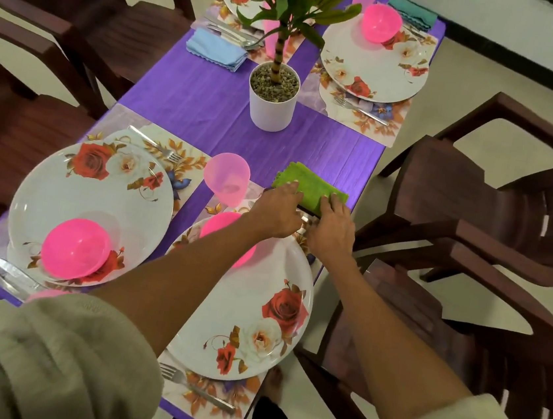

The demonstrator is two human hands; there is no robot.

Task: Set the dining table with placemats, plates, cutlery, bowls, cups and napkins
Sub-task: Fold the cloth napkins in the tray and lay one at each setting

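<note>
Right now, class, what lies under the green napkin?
Under the green napkin shows a dark edge, hard to identify, then the purple tablecloth. Both hands, left and right, cover its near edge, hiding anything beneath there.

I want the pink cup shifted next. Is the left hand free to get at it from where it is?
Probably yes. The left hand rests on the green napkin right beside the pink cup, with only bare purple tablecloth between them.
</note>
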